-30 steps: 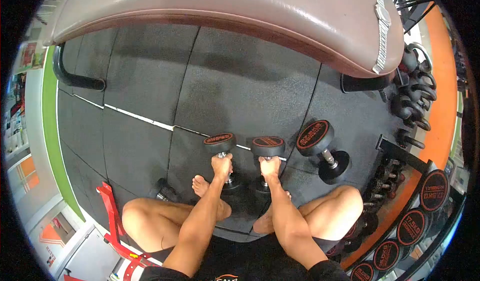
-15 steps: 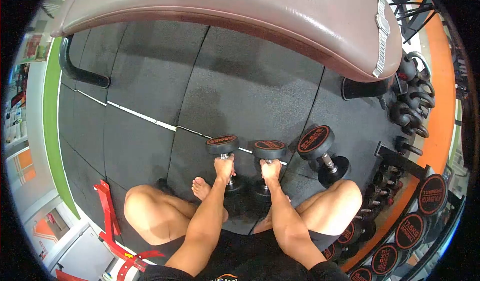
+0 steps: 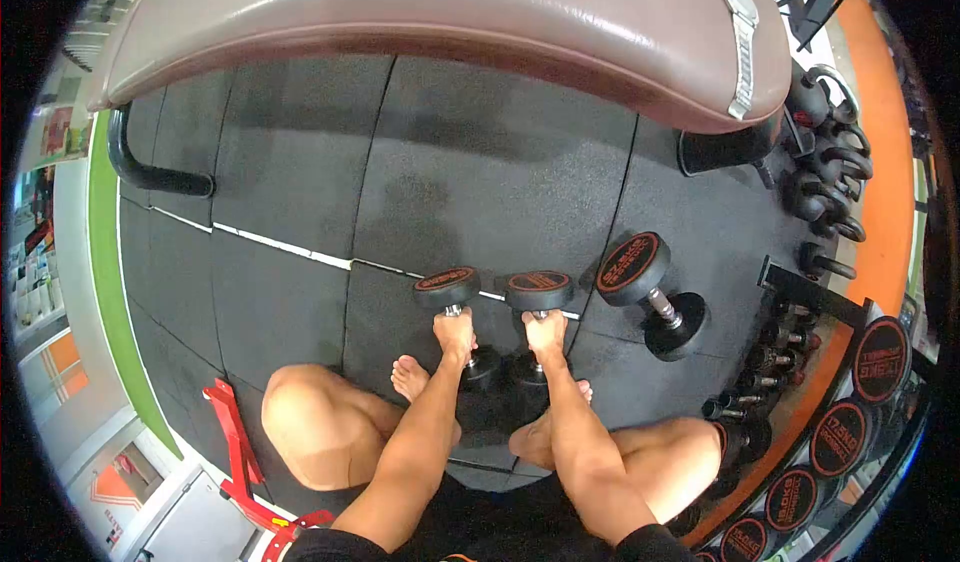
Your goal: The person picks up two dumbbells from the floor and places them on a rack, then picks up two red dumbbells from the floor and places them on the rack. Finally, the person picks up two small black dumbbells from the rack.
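Note:
My left hand [image 3: 455,332] is wrapped round the chrome handle of a dumbbell [image 3: 447,288], whose black head carries an orange ring and lettering. A matching dumbbell [image 3: 539,291] sits in the grip of my right hand [image 3: 544,330]. Both are held side by side between my bent legs, a narrow gap apart, over the black rubber floor. To the right of my right hand, a larger dumbbell [image 3: 634,269] lies alone on the floor, its handle slanting down to the right.
A padded brown bench [image 3: 420,7] spans the far side, with a metal wristwatch [image 3: 741,22] on its right end. Kettlebells [image 3: 830,172] line the right wall. A dumbbell rack [image 3: 838,440] stands at lower right, a red metal frame [image 3: 236,432] at lower left. Rubber mats [image 3: 290,152] cover the floor.
The whole view has tilted slightly, shifting the bench and rack. Both hands keep their grip on the dumbbells, which stay nearly in the same place.

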A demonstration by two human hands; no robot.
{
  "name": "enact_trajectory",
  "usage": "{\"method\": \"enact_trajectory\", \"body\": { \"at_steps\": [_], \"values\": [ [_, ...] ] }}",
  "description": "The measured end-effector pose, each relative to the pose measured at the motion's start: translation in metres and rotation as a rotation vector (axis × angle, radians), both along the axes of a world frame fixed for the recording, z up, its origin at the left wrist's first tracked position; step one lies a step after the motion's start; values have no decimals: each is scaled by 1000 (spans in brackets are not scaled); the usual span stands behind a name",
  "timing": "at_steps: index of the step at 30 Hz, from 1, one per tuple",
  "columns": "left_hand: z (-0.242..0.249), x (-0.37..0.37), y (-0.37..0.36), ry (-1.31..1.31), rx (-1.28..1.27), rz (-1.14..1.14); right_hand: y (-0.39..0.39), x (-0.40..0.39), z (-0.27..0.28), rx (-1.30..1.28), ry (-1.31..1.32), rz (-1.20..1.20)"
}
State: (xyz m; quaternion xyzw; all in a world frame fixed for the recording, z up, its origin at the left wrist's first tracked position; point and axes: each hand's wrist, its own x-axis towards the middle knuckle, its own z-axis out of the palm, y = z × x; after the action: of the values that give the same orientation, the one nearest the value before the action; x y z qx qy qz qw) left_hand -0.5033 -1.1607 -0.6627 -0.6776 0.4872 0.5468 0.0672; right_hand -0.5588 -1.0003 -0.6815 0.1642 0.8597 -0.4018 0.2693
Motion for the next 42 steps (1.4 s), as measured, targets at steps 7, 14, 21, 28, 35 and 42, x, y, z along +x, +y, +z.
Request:
{"method": "enact_trajectory", "body": {
  "at_steps": [7,14,21,28,35,42],
  "values": [
    [-3,5,0,105,25,-2,1,-10,17,-33,-214,-16],
    [22,27,8,247,107,2,2,-8,25,-163,-259,-95],
    [67,58,20,270,239,46,11,16,68,-407,-295,-307],
    [195,59,16,326,297,-104,21,30,199,-518,-413,-363],
    [368,56,12,338,581,-175,40,41,386,-707,-517,-463],
    [597,47,28,395,633,-282,78,57,599,-908,-540,-565]
  ]
}}
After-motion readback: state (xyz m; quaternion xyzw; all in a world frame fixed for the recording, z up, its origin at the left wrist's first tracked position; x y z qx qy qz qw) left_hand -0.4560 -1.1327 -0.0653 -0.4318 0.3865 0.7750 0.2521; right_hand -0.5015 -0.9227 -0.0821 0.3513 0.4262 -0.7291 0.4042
